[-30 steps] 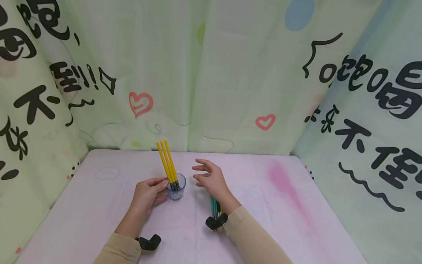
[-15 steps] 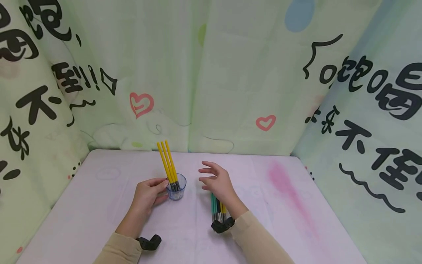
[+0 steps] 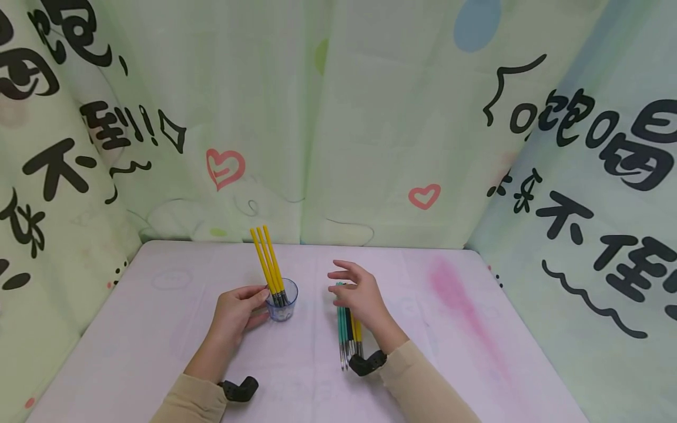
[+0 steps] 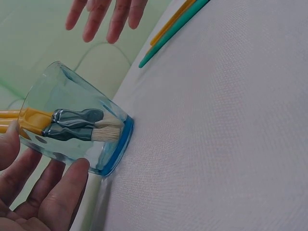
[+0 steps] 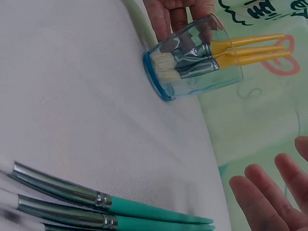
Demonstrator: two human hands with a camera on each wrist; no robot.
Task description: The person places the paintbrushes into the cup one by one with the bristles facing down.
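Note:
A clear bluish glass cup (image 3: 290, 301) stands upright on the table, with three yellow-handled paintbrushes (image 3: 270, 258) leaning in it, bristles down. My left hand (image 3: 235, 311) grips the side of the cup, thumb near the rim and fingers around the wall, as the left wrist view shows. Over a row of loose paintbrushes (image 3: 344, 335) with green, black and yellow handles hovers my right hand (image 3: 365, 296), fingers loosely bent and holding nothing. In the right wrist view the green-handled brushes (image 5: 159, 211) lie flat, apart from the right fingers (image 5: 260, 192).
The pale pink table (image 3: 158, 329) has a darker pink stain (image 3: 455, 288) on its right side. Green curtains (image 3: 359, 129) with black writing and hearts hang around the far and side edges. Black wrist devices (image 3: 240, 389) sit at both sleeves.
My right hand has moved right and slightly nearer me, away from the cup and over the loose paintbrushes, showing more of them. The left hand and cup have stayed in place.

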